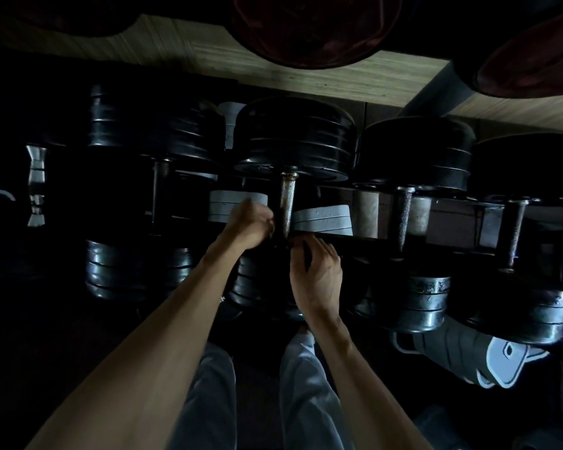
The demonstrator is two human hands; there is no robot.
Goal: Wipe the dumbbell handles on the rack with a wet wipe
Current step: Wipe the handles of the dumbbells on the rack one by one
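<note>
Hands' grips unclear: left (pixel 251 224) beside rusty handle (pixel 287 203), right (pixel 319 267) below.

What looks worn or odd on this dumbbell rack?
The dumbbell handle by the left hand looks speckled and rust-stained, and so does the next handle to its right. No wet wipe is visible in either hand; the right hand rests at the near end of the dumbbell.

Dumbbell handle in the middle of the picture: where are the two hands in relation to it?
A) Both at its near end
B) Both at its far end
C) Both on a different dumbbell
A: the left hand and the right hand meet at the near end of the middle dumbbell handle; its far part is bare.
</note>
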